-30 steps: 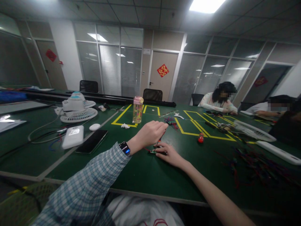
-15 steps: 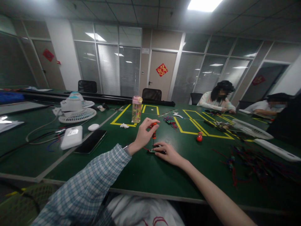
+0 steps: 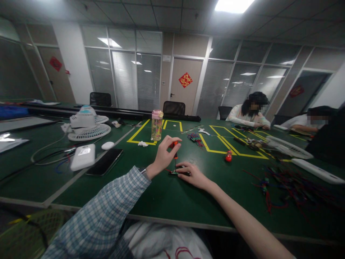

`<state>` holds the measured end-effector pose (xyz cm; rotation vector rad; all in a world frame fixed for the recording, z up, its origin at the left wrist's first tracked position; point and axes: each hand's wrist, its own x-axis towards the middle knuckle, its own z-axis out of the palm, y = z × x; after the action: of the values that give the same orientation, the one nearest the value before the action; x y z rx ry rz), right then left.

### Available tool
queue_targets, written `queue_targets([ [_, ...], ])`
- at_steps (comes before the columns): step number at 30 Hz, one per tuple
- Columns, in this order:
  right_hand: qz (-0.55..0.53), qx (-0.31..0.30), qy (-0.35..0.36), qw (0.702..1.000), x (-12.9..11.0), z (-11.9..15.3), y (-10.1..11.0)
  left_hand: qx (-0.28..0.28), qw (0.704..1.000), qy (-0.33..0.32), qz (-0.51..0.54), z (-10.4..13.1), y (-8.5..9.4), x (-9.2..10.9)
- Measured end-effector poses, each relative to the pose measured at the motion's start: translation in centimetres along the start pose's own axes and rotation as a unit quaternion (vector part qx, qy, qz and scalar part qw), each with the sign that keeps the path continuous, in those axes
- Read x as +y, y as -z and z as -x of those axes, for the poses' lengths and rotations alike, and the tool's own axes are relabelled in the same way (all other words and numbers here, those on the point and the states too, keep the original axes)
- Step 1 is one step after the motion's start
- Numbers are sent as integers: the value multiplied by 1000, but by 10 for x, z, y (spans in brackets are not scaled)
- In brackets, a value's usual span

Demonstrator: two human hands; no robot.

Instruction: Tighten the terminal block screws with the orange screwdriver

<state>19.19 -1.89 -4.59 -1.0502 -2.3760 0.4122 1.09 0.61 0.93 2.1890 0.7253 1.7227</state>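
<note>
My left hand (image 3: 165, 154) is closed round the top of an orange and black screwdriver (image 3: 175, 151), which stands upright with its tip down on a small green circuit board (image 3: 174, 173). The board lies on the dark green table (image 3: 161, 201), with a red wire at its left side. My right hand (image 3: 192, 175) rests on the table just right of the board, its thumb and fingertips at the board's edge. Whether those fingertips grip the board or only touch it is too small to tell.
A pink-lidded bottle (image 3: 156, 126) and white tissue (image 3: 142, 144) stand beyond my left hand. A phone (image 3: 105, 162), power bank (image 3: 83, 157) and fan (image 3: 88, 131) are left. Rightward are a red object (image 3: 228, 156), wire bundles (image 3: 285, 187) and two people.
My left hand's fingers have shifted slightly round the screwdriver handle. My right hand has barely moved.
</note>
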Motion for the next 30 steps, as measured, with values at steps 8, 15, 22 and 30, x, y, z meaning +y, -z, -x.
queue_targets([
  [8,1,0,-3,1000,-3,0,1,-30,999,-12,-3,3,1,6],
  [15,3,1,-7,1000,-3,0,1,-23,999,-23,-28,5,3,4],
  [22,9,-7,-3,1000,-5,0,2,-37,999,-27,-1,7,1,2],
  [30,8,0,-1,1000,1,1,-1,-12,996,-58,-63,6,3,2],
])
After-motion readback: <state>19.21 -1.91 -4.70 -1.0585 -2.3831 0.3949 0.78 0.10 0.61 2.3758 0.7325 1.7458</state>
